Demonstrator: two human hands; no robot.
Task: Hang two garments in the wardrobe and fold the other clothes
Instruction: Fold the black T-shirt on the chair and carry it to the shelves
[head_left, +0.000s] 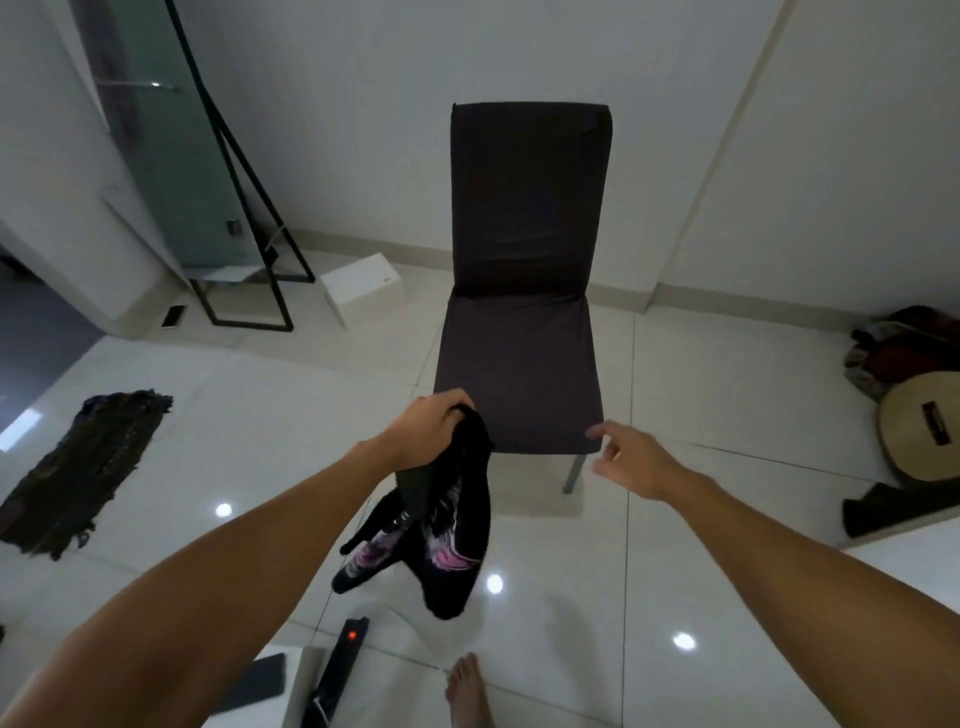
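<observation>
Black cloth with a pink print, a bunched garment (447, 519), hangs from the left hand (426, 431), whose fingers curl tightly round its top just in front of the dark chair (524, 312) seat's front edge. The garment dangles over the white tiled floor (701, 519), touching nothing else. The right hand (631, 457) hovers by the chair's front right corner, fingers loose and spread, holding nothing. Left of the chair a dark rug (83, 467) lies flat; right of it rests a guitar (924, 431). A bare foot (467, 691) stands before the chair.
</observation>
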